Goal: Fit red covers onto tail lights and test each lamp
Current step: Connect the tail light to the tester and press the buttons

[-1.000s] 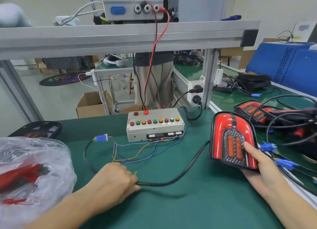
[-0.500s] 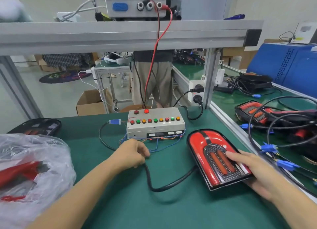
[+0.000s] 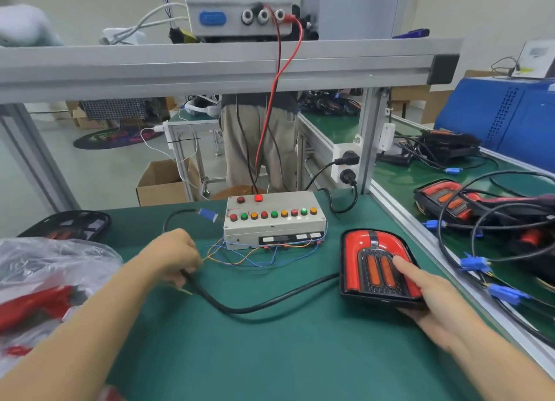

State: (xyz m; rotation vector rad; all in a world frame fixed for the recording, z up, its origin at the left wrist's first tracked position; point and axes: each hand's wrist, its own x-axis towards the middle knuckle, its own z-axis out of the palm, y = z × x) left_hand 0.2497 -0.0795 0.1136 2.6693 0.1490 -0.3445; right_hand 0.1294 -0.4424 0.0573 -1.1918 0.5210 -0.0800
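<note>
Black cable [image 3: 240,309] bends easily, and the left hand [image 3: 174,258] curls its fingers round it near the loose thin wires. Next comes the button box [image 3: 274,220]. On the green mat sits the tail light [image 3: 377,267], hard, shiny, probably light and slippery; the right hand [image 3: 429,295] holds its near edge, thumb on top.

Bare green desk [image 3: 270,349] lies open in front, crossed only by the black cable [image 3: 264,306]. Loose thin wires [image 3: 240,258] clutter the way to the button box [image 3: 273,220]. A plastic bag [image 3: 45,280] blocks the left; the rail [image 3: 420,238] bounds the right.
</note>
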